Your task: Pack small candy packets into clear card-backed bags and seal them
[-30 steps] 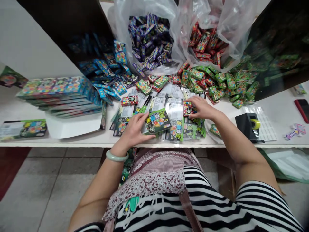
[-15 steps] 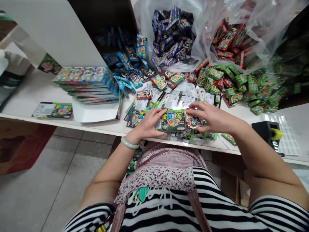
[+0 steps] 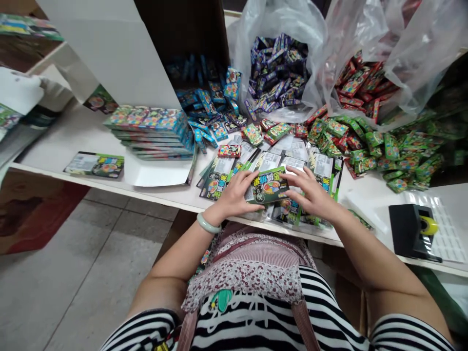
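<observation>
both hands hold one green pouch (image 3: 268, 185) at the table edge (image 3: 161, 197), between them, its long axis left to right. my left hand (image 3: 237, 192) pinches its left end, my right hand (image 3: 310, 195) presses with spread fingers on its right end, equally near.

— What is the person wearing?

— A black-and-white horizontally striped short-sleeved top, the stripes running across the chest and both sleeves. Over it hangs a pinkish-brown apron or bag front (image 3: 252, 265) with a band of small floral print and a finely ribbed panel above; I can't tell which it is from this angle. Brown straps run down from it.

— Anything on the arms?

— Both forearms are bare. A smooth pale green jade-like bangle (image 3: 208, 224) circles the wrist of the left hand (image 3: 237, 195). The right hand (image 3: 314, 195) wears nothing visible.
</observation>
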`<state>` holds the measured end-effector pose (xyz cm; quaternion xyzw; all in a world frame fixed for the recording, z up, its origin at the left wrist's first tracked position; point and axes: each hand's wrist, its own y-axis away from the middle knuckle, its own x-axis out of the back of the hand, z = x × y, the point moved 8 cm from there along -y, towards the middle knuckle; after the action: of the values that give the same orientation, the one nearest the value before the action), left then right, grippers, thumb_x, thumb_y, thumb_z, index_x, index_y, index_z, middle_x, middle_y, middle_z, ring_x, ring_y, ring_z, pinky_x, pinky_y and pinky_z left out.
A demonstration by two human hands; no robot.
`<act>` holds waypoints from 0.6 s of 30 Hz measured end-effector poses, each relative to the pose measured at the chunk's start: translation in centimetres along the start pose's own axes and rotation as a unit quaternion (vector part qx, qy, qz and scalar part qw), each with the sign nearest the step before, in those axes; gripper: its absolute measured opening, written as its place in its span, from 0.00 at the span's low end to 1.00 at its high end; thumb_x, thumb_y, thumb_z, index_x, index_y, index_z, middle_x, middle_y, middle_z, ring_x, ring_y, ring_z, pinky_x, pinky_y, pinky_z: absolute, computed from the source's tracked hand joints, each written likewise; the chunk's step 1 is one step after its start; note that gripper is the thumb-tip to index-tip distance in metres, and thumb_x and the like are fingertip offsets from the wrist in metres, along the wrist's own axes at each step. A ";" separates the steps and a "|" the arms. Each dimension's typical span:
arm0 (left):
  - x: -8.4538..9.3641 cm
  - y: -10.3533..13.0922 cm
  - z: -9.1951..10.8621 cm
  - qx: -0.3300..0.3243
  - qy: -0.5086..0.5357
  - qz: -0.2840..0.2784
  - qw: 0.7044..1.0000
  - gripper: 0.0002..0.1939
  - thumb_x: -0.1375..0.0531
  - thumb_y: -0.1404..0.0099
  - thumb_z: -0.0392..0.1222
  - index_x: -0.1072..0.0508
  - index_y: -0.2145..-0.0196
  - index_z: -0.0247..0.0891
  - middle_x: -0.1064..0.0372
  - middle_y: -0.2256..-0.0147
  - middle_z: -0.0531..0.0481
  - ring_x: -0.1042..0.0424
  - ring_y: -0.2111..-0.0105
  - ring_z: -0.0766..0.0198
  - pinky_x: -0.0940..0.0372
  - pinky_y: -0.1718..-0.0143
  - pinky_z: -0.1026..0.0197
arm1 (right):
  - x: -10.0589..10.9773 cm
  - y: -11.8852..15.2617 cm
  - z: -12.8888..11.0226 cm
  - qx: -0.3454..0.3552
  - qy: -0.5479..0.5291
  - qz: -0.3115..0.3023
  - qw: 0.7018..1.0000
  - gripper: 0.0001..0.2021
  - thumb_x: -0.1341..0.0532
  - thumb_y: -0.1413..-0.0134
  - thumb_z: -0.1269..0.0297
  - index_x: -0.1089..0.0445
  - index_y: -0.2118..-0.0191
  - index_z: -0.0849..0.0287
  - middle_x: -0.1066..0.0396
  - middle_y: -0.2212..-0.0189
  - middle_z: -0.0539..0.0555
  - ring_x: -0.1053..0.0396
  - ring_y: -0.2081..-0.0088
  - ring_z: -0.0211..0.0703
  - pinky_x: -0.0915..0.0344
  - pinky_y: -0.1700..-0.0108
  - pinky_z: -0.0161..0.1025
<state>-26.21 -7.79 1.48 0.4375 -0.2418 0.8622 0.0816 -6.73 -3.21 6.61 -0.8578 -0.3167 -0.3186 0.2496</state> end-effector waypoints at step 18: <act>4.6 2.1 -3.6 0.047 -0.037 0.075 0.995 0.53 0.35 0.41 0.64 0.56 0.28 0.45 0.38 0.45 0.36 0.33 0.46 0.44 0.33 0.45 0.42 | 6.7 -24.3 16.9 -0.197 0.347 0.090 0.912 0.16 0.47 0.40 0.72 0.28 0.50 0.68 0.25 0.52 0.71 0.29 0.51 0.60 0.36 0.48 0.54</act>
<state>-32.32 -8.19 2.61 0.4531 -0.2361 0.8596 -0.0124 -13.22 26.39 5.50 -0.7497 -0.0617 -0.6286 0.1973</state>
